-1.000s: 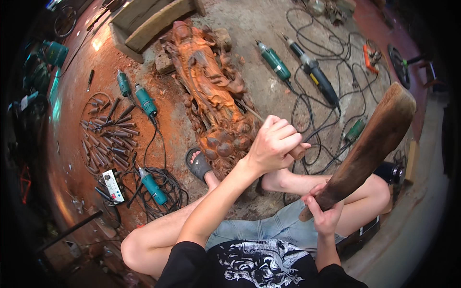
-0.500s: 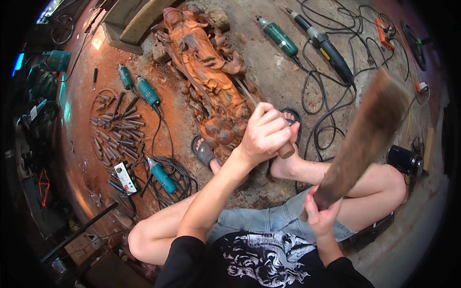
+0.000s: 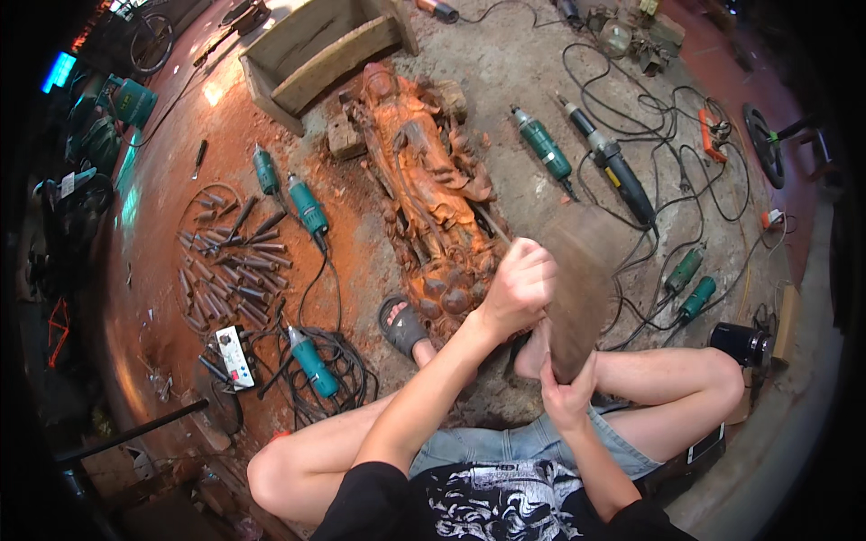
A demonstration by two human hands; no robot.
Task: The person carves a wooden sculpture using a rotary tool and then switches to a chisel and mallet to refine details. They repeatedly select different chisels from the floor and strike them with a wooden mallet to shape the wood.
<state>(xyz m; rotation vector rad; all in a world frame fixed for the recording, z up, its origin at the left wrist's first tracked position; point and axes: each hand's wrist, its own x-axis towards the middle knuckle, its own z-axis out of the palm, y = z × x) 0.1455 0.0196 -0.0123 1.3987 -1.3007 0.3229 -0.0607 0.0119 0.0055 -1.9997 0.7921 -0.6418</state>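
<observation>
A reddish-brown carved wooden statue point(image 3: 419, 158) of a robed figure lies on the floor between my feet. My left hand point(image 3: 521, 281) is wrapped round a chisel point(image 3: 492, 223), whose thin metal blade reaches to the statue's right side, low down. The exact spot where its tip meets the wood is hard to make out. My right hand point(image 3: 568, 394) grips the narrow end of a flat wooden mallet point(image 3: 577, 288). Blurred by motion, the mallet stands beside my left fist and hides the chisel's handle end.
Several loose chisels point(image 3: 239, 266) lie piled at the left. Green die grinders point(image 3: 308, 206) and a black-and-grey power tool point(image 3: 618, 176) rest around the statue among tangled cables point(image 3: 658, 108). A power strip point(image 3: 234, 357) sits near my left knee; a wooden trough point(image 3: 316, 54) stands behind the statue.
The mallet has swung left from over my right knee to beside my left fist. My left hand still holds the chisel at the statue. The whole view has shifted, showing more floor beyond.
</observation>
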